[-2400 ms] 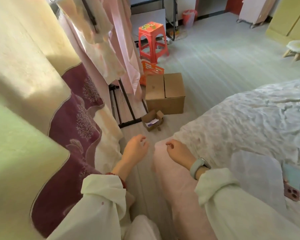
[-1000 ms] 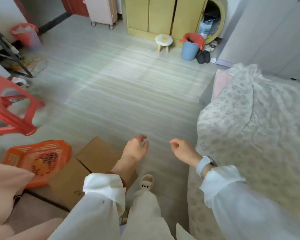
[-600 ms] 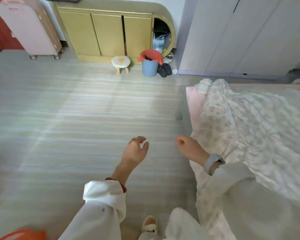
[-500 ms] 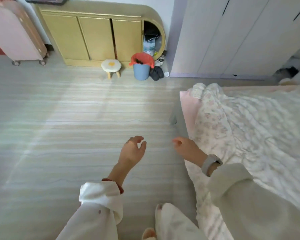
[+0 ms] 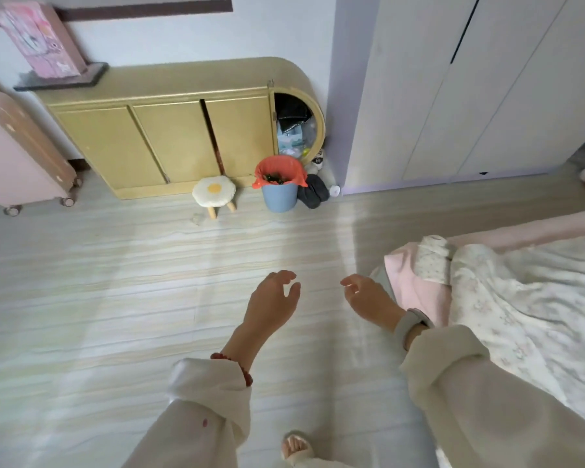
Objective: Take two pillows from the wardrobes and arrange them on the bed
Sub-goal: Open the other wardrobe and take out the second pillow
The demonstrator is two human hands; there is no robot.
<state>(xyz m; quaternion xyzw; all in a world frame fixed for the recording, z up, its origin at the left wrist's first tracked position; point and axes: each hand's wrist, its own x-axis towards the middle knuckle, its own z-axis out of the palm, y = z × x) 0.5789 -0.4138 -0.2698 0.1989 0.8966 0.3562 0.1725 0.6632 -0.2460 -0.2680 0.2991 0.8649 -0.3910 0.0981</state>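
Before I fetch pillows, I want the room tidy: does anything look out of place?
Yes. One cabinet door stands ajar, showing a dark gap, and dark clothing lies on the floor beside the bin.

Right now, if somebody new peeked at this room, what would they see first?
Probably the two bare hands out in front, the left hand and right hand, both open and holding nothing above the pale floor. Next, the little fried-egg stool and the blue bin with its orange bag, standing by the yellow cabinet at the far wall. The flowery bed fills the right side, below the tall white wardrobe.
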